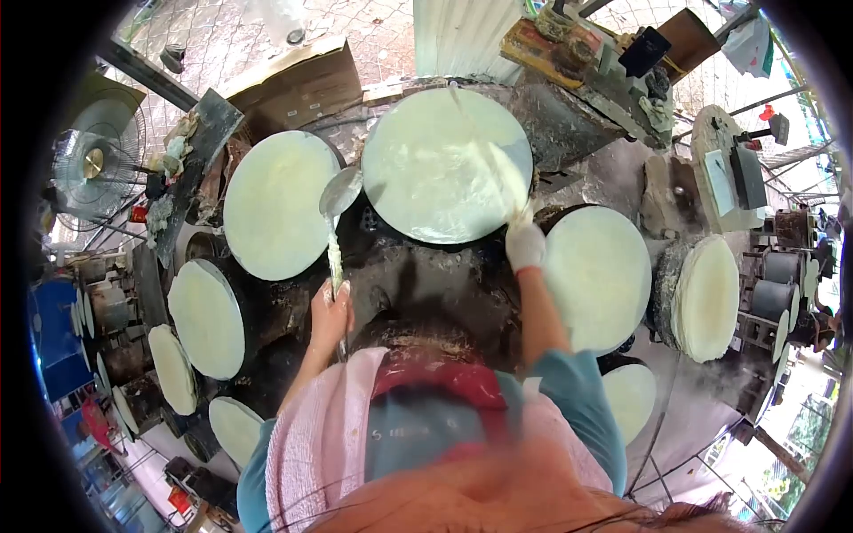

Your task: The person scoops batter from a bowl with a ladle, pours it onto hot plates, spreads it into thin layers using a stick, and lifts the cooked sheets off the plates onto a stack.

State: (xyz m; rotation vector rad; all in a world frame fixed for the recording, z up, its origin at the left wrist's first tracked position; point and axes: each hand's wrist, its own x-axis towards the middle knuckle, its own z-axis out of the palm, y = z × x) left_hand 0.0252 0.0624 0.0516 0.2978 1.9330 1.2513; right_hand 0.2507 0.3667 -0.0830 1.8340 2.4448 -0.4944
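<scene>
My left hand (330, 313) is closed around the handle of a metal ladle (341, 190). Batter coats the ladle's handle, and its bowl hangs between two round griddles. My right hand (525, 246), in a whitish glove, is closed at the right edge of the middle griddle (444, 169). From its fingers a pale, batter-coloured long thing (506, 178) reaches over that griddle; its kind is blurred. Wet, pale batter covers the middle griddle unevenly. Smooth pale sheets lie on the left griddle (277, 204) and the right griddle (597, 277).
More round griddles, such as one at the lower left (206, 318), curve around me. A stack of pale round sheets (708, 299) stands at right. A cardboard box (298, 87) and a fan (96, 163) are at the back left. A cluttered stand (586, 62) is at the back right.
</scene>
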